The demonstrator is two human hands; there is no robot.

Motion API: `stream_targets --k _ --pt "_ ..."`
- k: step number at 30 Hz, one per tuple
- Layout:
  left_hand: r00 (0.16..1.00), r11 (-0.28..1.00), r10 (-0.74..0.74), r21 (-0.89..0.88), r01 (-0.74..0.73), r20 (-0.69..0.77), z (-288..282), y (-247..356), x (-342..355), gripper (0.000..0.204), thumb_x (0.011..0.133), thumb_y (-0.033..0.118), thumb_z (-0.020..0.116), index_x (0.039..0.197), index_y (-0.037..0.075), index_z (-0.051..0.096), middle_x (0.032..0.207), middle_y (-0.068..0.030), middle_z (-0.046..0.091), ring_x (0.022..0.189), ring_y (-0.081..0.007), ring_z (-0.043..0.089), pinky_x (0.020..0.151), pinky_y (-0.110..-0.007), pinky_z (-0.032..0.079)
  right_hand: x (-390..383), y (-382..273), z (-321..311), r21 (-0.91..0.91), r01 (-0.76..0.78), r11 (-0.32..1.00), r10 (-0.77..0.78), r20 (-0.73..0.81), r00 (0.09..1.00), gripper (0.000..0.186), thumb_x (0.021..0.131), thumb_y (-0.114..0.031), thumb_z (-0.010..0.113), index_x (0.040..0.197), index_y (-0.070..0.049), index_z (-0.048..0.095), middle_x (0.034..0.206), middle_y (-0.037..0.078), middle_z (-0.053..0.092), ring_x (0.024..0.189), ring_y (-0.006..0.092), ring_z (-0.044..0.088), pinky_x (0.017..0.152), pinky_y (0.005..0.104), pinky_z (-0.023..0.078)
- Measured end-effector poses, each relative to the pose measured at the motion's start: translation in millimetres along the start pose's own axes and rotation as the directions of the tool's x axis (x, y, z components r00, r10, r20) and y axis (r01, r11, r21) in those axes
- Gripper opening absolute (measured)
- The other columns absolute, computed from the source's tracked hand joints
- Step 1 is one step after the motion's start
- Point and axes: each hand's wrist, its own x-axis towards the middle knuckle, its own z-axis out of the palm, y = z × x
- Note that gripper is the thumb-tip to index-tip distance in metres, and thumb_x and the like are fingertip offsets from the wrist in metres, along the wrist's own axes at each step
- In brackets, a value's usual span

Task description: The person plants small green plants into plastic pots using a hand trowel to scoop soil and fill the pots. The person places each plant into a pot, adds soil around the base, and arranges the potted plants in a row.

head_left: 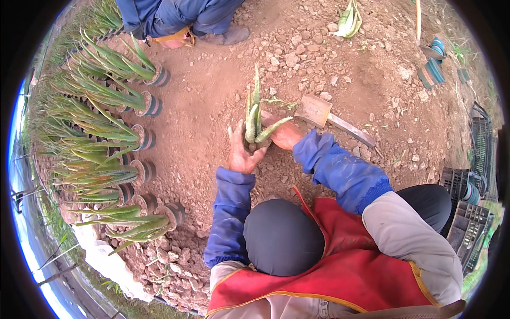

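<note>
A small aloe plant (255, 119) with thick pale-green leaves stands upright in front of me, dark soil at its base. My left hand (243, 152) curls around the left and near side of that base, thumb toward the right. From the right, my right hand (286, 135) reaches against the plant's other side; a leaf crosses in front of it, and its fingers are partly hidden and blurred. Whatever lies under the base is covered by my hands. Just right of my right hand, a trowel-like tool with a square metal blade (314, 110) and a straight handle (352, 129) rests on the soil.
Potted aloes (144, 136) line the left side in rows. Another person in blue trousers (180, 16) is at the top. A loose aloe (349, 21) lies at the far side. Teal pots (431, 73) and black crates (467, 234) stand at right. Stony soil surrounds me.
</note>
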Motion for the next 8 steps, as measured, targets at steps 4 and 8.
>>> stream_targets --k 4,8 --pt "0.998 0.999 0.019 0.037 -0.016 -0.066 20 12 18 0.079 0.076 0.02 0.085 0.142 0.0 0.047 0.137 -0.0122 0.053 0.127 -0.0271 0.053 0.113 -0.046 0.029 -2 18 20 0.11 0.074 0.991 -0.058 -0.146 0.988 0.044 0.1 -0.026 0.046 0.143 -0.024 0.052 0.149 0.01 0.05 0.124 0.038 0.057 0.098 0.0454 0.051" --pt "0.994 0.998 -0.045 0.028 0.048 -0.101 16 -28 5 0.082 0.077 0.045 0.084 0.142 0.006 0.052 0.135 -0.0112 0.06 0.132 -0.0271 0.052 0.123 -0.057 0.007 -3 -20 -20 -0.023 -0.15 0.988 0.152 0.176 0.973 0.051 0.097 -0.02 0.057 0.147 -0.014 0.048 0.152 0.019 0.046 0.142 0.0334 0.044 0.117 0.042 0.036"
